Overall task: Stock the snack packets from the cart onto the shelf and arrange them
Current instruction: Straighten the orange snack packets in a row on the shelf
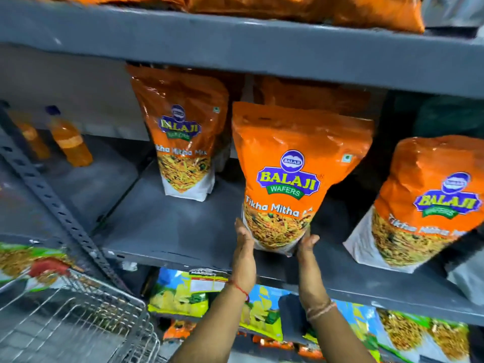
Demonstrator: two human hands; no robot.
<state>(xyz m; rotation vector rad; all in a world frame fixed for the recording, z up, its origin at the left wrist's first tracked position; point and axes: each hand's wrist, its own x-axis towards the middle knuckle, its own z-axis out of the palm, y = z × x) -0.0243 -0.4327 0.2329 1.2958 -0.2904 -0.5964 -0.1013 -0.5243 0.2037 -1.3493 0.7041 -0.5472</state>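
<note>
An orange Balaji Tikha Mitha Mix packet [288, 174] stands upright at the front middle of the grey shelf [162, 226]. My left hand [245, 247] presses its lower left side and my right hand [306, 247] its lower right side, holding it between them. A second orange packet [183, 137] stands further back on the left. A third orange packet [429, 203] leans at the right. The wire cart [78, 318] is at the lower left.
Two orange drink bottles [69, 140] stand at the far left of the shelf bay. A perforated grey upright [60, 205] runs diagonally at left. Orange packets [301, 9] fill the shelf above; yellow-green and blue packets [183, 292] fill the one below.
</note>
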